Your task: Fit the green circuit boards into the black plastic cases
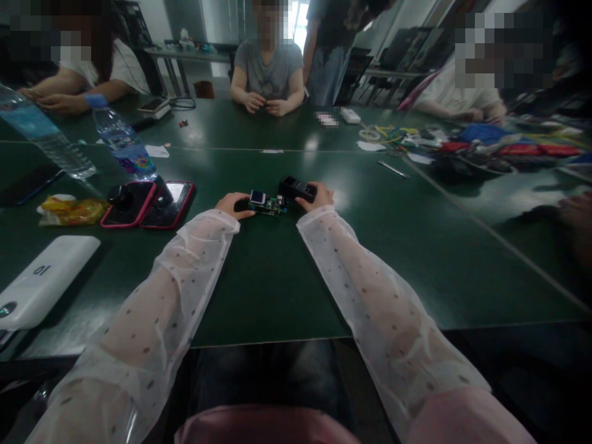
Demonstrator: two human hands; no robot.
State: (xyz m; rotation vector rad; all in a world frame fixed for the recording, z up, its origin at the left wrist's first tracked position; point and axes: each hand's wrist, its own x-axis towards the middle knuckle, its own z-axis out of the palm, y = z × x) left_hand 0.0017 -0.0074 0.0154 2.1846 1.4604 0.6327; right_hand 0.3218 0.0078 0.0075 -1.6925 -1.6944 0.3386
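Pinching a circuit board point(264, 205) in my left grip point(230, 205), a black box point(293, 187) in my right grip point(322, 196). Board beside box, over the tabletop point(268, 283).

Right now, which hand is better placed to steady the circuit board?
Probably the left hand: it holds the circuit board by its left end, while the right hand holds the black case.

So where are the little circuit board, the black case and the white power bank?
Circuit board point(269, 206): head view, on its green face beside the small screen.
Black case point(294, 187): head view, on its upper side.
White power bank point(56, 271): head view, on its broad upper face.
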